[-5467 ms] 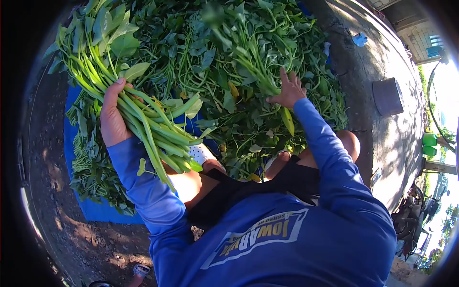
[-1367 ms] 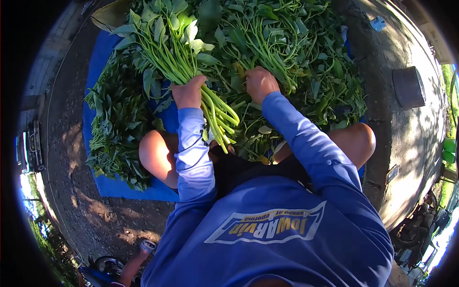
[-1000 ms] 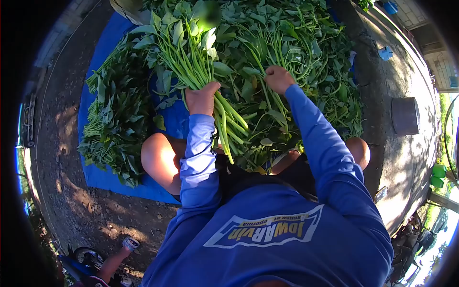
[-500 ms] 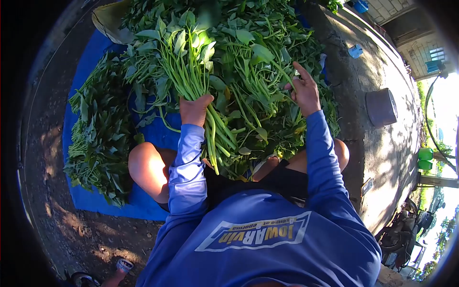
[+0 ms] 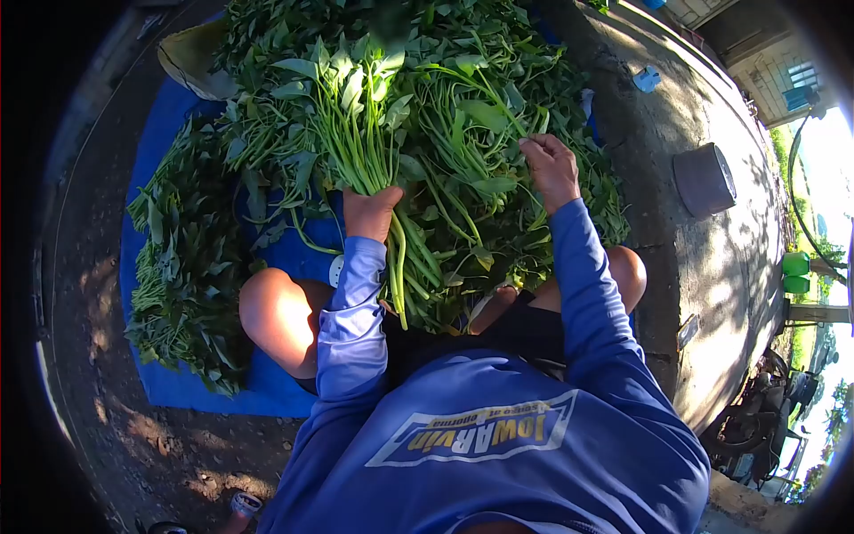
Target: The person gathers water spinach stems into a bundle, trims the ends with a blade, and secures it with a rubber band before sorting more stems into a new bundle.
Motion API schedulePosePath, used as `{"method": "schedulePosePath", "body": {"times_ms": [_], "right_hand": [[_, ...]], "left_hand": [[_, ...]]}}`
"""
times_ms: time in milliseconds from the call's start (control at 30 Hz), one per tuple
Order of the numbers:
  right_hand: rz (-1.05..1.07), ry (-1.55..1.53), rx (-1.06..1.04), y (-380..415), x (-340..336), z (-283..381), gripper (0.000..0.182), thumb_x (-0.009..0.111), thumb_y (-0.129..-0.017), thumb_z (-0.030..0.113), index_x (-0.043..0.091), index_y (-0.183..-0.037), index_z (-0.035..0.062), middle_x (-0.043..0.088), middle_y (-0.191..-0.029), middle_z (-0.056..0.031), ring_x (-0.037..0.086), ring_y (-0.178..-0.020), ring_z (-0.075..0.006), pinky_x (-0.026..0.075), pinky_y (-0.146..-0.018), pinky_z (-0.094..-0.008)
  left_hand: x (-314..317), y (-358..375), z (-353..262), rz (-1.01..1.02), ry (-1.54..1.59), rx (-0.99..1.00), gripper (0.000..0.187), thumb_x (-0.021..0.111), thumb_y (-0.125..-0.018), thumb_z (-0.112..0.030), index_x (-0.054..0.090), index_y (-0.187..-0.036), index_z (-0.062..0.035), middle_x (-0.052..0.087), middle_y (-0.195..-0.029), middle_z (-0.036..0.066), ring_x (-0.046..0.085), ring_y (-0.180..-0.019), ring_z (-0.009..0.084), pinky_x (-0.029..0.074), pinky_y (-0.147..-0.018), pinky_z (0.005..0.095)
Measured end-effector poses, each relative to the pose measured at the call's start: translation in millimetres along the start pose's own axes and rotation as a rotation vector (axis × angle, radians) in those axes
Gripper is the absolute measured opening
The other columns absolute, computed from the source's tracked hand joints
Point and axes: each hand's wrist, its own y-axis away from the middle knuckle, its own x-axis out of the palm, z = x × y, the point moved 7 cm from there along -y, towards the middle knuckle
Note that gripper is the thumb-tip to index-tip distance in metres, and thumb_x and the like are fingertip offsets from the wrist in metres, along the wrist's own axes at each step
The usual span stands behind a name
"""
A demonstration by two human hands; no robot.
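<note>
My left hand (image 5: 368, 212) is wrapped round a bunch of water spinach (image 5: 356, 147), with leafy tops pointing away from me and cut stems hanging below the fist. To the right, the thumb and fingers of my right hand (image 5: 551, 171) are pinched together on a thin water spinach stem (image 5: 509, 111), which runs up and left from the fingertips. Beneath both hands spreads a large loose heap of water spinach (image 5: 454, 191). Parts of the stems inside each grip are hidden by the fingers.
Bundled greens (image 5: 187, 276) lie in a pile at the left on a blue tarp (image 5: 178, 396). A concrete ledge (image 5: 654, 169) runs along the right, with a grey bucket (image 5: 704, 181) on it. My bent knees flank the heap. A motorcycle (image 5: 756, 418) stands at the lower right.
My right hand has moved slightly left and its extended index finger has curled into a pinch. My left hand has shifted a little right with the bunch, still gripping it.
</note>
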Motion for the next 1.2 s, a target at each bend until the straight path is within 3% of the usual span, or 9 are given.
{"method": "schedulePosePath", "body": {"times_ms": [167,333,467,567,700,733,867,1033,1200], "right_hand": [[-0.126,-0.036,-0.172,-18.4,4.0,56.7,0.04,0.081,-0.088,0.024,0.071,-0.117,-0.0017,0.073,-0.1,-0.0075,0.067,-0.089,-0.0141,0.053,-0.082,-0.0308],[-0.316,0.222,-0.465,-45.5,33.0,114.9,0.032,0.07,-0.09,0.023,0.076,-0.112,0.0007,0.076,-0.097,-0.0176,0.072,-0.09,-0.0364,0.056,-0.087,-0.043],[-0.035,0.281,-0.388,1.2,101.5,90.3,0.029,0.07,-0.09,0.023,0.078,-0.106,0.001,0.076,-0.102,-0.0216,0.072,-0.099,-0.039,0.056,-0.09,-0.0429],[0.283,0.19,0.016,55.4,148.4,-3.0,0.035,0.07,-0.091,0.024,0.076,-0.118,0.0018,0.074,-0.112,-0.0255,0.073,-0.106,-0.0386,0.054,-0.099,-0.0427],[0.295,-0.07,0.045,73.4,149.2,-43.7,0.032,0.069,-0.1,0.017,0.073,-0.122,-0.0055,0.077,-0.096,-0.0088,0.069,-0.08,-0.0135,0.055,-0.076,-0.029],[0.355,-0.141,0.144,71.8,152.9,-60.4,0.03,0.067,-0.102,0.016,0.072,-0.122,-0.0057,0.076,-0.102,-0.0064,0.067,-0.088,-0.0115,0.053,-0.082,-0.0282],[0.376,-0.215,0.136,72.0,151.2,-80.1,0.029,0.065,-0.103,0.017,0.072,-0.122,-0.0047,0.076,-0.101,-0.0066,0.066,-0.088,-0.0115,0.053,-0.082,-0.0285],[0.372,-0.183,0.209,96.5,165.0,-98.7,0.028,0.063,-0.105,0.016,0.071,-0.123,-0.0049,0.075,-0.102,-0.0037,0.064,-0.086,-0.0093,0.052,-0.081,-0.0263],[0.314,-0.372,0.248,121.4,180.2,-108.1,0.032,0.065,-0.103,0.012,0.068,-0.13,-0.005,0.076,-0.11,-0.0073,0.067,-0.093,-0.0111,0.054,-0.085,-0.0274]], "left_hand": [[-8.2,-9.4,36.3,-0.061,-0.271,-0.051,0.04,0.083,-0.07,0.001,0.07,-0.108,0.0023,0.075,-0.097,0.009,0.071,-0.079,0.0203,0.057,-0.073,0.0357],[14.5,6.8,17.8,-0.097,-0.26,0.013,0.064,0.087,-0.07,0.0,0.054,-0.124,0.0066,0.072,-0.107,0.015,0.072,-0.085,0.0244,0.059,-0.079,0.038],[24.1,8.6,33.3,-0.102,-0.345,-0.026,0.068,0.087,-0.072,-0.003,0.05,-0.128,0.006,0.071,-0.109,0.015,0.072,-0.089,0.022,0.059,-0.078,0.035],[32.4,4.0,64.4,0.013,-0.073,-0.075,0.053,0.081,-0.081,-0.001,0.055,-0.127,0.0063,0.072,-0.11,0.015,0.073,-0.089,0.0218,0.06,-0.08,0.0338],[30.9,8.1,87.2,0.083,0.174,-0.131,0.05,0.076,-0.087,0.003,0.047,-0.128,0.0083,0.071,-0.109,0.017,0.072,-0.089,0.0206,0.059,-0.078,0.0333],[33.3,7.9,92.8,0.066,0.287,-0.145,0.046,0.079,-0.086,-0.001,0.057,-0.126,0.0033,0.073,-0.106,0.012,0.072,-0.088,0.0199,0.06,-0.079,0.0332],[47.4,9.6,88.5,0.249,0.264,-0.219,0.027,0.084,-0.085,-0.009,0.073,-0.108,-0.0007,0.075,-0.1,0.006,0.071,-0.089,0.0176,0.058,-0.082,0.0345],[38.3,28.6,91.0,-0.166,0.182,-0.2,0.059,0.096,-0.074,-0.016,0.066,-0.12,0.0034,0.071,-0.117,0.011,0.068,-0.101,0.02,0.055,-0.089,0.0346],[12.3,11.0,120.7,-0.086,-0.134,-0.525,0.042,0.093,-0.07,-0.016,0.073,-0.1,0.0052,0.076,-0.096,0.011,0.069,-0.085,0.0202,0.056,-0.081,0.0363]]}}
